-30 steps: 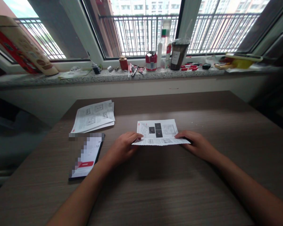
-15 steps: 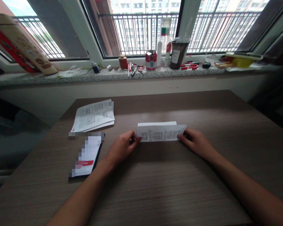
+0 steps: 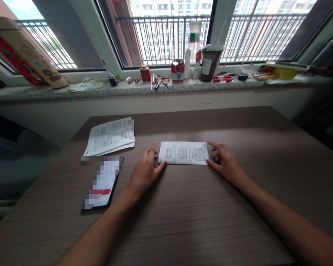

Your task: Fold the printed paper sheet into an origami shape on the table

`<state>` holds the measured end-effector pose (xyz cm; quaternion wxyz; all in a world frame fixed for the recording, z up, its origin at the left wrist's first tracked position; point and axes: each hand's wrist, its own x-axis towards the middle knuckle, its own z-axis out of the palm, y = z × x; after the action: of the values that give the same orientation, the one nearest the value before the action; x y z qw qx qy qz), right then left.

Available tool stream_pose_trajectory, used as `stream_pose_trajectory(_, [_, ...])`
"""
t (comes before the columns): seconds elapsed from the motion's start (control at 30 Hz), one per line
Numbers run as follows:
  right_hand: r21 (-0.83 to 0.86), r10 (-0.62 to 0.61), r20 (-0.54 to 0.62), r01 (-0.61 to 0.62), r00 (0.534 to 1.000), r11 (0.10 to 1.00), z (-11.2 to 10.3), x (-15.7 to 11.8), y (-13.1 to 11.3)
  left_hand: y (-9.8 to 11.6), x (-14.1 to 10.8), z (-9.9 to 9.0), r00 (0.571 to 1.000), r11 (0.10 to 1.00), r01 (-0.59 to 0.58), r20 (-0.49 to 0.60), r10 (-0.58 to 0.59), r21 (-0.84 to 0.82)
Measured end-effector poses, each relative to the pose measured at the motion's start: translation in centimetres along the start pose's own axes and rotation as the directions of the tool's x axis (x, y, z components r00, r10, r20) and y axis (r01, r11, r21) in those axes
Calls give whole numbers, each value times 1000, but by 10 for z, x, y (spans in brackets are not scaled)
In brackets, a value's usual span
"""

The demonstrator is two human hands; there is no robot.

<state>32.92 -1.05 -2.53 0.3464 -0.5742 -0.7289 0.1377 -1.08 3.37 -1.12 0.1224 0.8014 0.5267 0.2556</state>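
A folded paper sheet (image 3: pixel 182 153) with printed diagrams lies flat on the brown table (image 3: pixel 199 214), its long side running left to right. At its left end is my left hand (image 3: pixel 147 166), thumb touching the near left corner and index finger stretched out beside the short edge. My right hand (image 3: pixel 224 160) is at the other end, the thumb by the near right corner and the index finger reaching to the far right corner. Both hands have their fingers apart and neither grips the sheet.
Further left lie more printed papers (image 3: pixel 111 135), slightly curled. Nearer me is a phone (image 3: pixel 104 184) with its screen blurred out. Along the windowsill (image 3: pixel 91 88) stand a red can (image 3: pixel 178 71), a dark drink cup (image 3: pixel 210 63), a yellow container (image 3: pixel 287 72) and small tools.
The paper, held raised and partly folded before, now lies flat as a narrow strip. Both hands have let go of its edges and opened; the right hand has shifted slightly left.
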Motion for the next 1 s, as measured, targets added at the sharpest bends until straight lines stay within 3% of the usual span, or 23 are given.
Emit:
stream_pose_trajectory(0.07, [-19, -17, 9, 17, 1000, 1000, 1, -1, -1, 2, -1, 0, 996, 997, -63, -52, 65, 44])
stream_pose_trajectory(0.13, [-40, -56, 25, 57, 998, 998, 3, -2, -1, 6, -2, 0, 982, 981, -184, -24, 185, 61])
stream_pose_trajectory(0.27, [-70, -153, 53, 157, 987, 985, 6, -3, 0, 21, -7, 1, 874, 897, -441, 217, 435, -21])
stream_pose_trajectory(0.33, [-85, -185, 69, 190, 980, 978, 7, -3, -1, 28, -11, 3, 834, 876, -481, 290, 470, -35])
stream_pose_trajectory(0.43, [-101, -203, 84, 211, 976, 972, 7, -4, -2, 35, -14, 4, 812, 870, -493, 350, 468, -18])
stream_pose_trajectory(0.8, [-181, -329, 136, 350, 934, 919, 4, -8, -12, 32, -15, 5, 832, 879, -473, 358, 423, 61])
stream_pose_trajectory(1.0, [-100, -380, 228, 410, 896, 907, -1, -11, -24, 27, -14, 5, 857, 891, -445, 331, 394, 94])
